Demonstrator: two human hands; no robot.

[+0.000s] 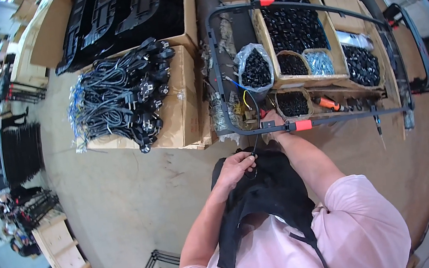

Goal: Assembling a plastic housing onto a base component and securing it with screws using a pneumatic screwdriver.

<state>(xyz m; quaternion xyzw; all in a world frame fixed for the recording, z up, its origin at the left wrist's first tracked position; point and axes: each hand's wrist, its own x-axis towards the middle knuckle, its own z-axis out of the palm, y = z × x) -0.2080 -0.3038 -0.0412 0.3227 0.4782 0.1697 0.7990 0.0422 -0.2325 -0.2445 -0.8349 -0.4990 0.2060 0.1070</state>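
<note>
A black rectangular tube frame [356, 118] with red blocks on it lies across the workbench before me. My left hand [237, 168] is closed in a pinch on a black cable [255, 145], close in front of my black apron. This cable runs up from my fingers to the frame's near bar. My right hand [274, 122] reaches over the near bar with its fingers curled, partly hidden by the bar. Something small and red shows at its fingertips, too little to name. Blue and yellow wires [246, 100] stick out beside the frame's left side.
A bag of small black parts [255, 70] stands inside the frame. Wooden trays [342, 73] hold black parts and silver screws. An orange-and-black power screwdriver [330, 104] lies to the right. Bundled power cords [125, 92] cover a cardboard box [184, 110] at left.
</note>
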